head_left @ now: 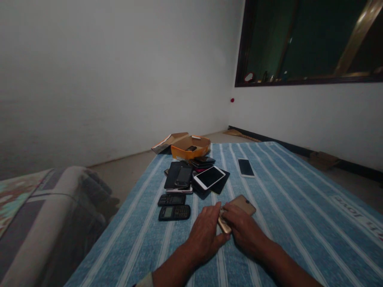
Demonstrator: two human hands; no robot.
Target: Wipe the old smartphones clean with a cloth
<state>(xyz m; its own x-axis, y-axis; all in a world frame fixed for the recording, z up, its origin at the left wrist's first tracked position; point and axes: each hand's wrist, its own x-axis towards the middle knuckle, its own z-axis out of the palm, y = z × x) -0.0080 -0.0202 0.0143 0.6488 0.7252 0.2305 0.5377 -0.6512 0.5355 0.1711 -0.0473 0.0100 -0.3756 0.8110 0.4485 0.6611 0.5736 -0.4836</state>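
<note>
Both hands rest at a small gold phone [225,226] near the middle of the blue striped cloth [143,239]. My left hand [206,229] holds its left side, fingers together and thumb at the near end. My right hand [241,223] is closed over its upper right part, hiding much of it. Beyond my right hand lies a larger gold phone [244,205], face down and partly covered. Two black keypad phones, one [174,212] in front of the other [171,199], lie left of my left hand. A white phone [209,177] tops a pile of dark phones.
An open orange box [191,149] stands at the cloth's far end, with a dark item inside. Another white phone [246,168] lies alone at the right. Grey bedding [60,207] is at the left, a window [305,40] at the upper right.
</note>
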